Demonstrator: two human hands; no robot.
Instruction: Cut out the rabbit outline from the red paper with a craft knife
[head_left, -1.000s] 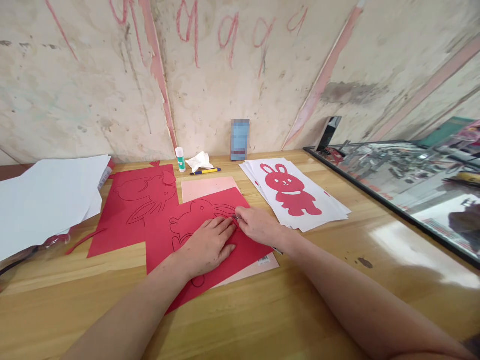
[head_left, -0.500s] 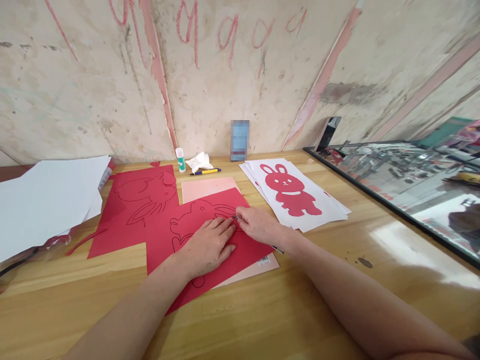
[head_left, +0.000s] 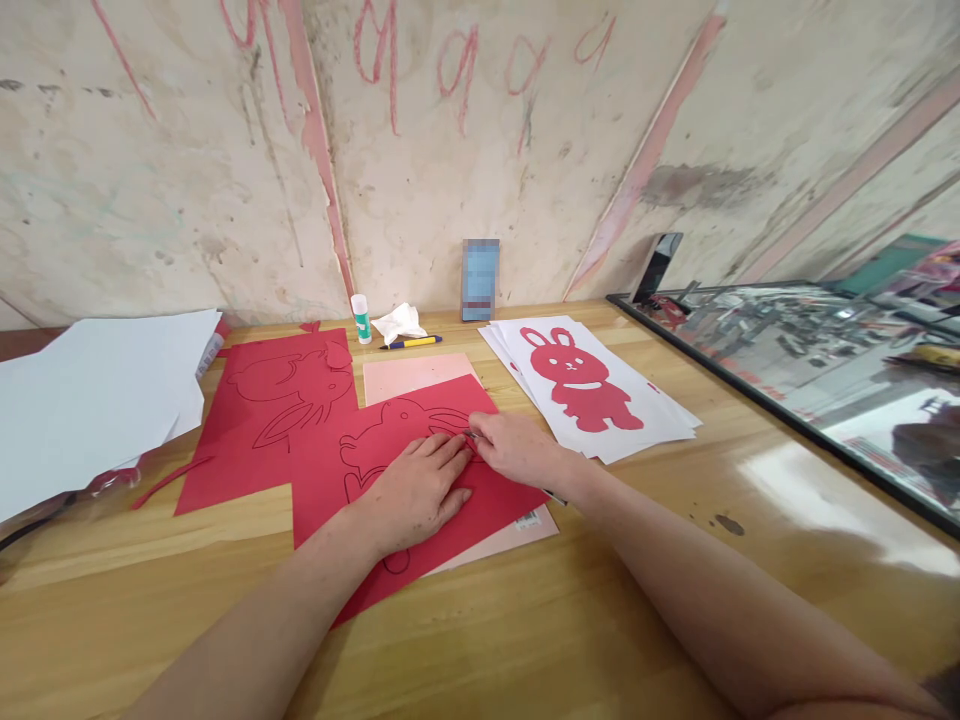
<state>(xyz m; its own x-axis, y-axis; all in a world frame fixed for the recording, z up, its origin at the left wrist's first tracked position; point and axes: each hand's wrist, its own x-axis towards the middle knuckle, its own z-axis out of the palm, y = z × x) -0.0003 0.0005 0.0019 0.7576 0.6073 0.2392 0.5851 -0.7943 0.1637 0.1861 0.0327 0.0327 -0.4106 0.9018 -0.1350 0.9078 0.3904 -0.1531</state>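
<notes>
Outlined red sheet (head_left: 319,480) laid across the pink board (head_left: 420,376), pressed by flattened left hand (head_left: 420,490), slim tool (head_left: 472,434) gripped in right hand (head_left: 517,450) above the board, rabbit cutout (head_left: 592,405) placed right of the board

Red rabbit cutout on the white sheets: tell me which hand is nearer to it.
Right. The right hand is just left of the red rabbit cutout and closer to the person; the left hand lies farther left, resting on the red paper sheet.

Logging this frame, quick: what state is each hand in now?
Left hand: open, flat on the nearer red sheet.
Right hand: closed on a slim tool, mostly hidden.
</notes>
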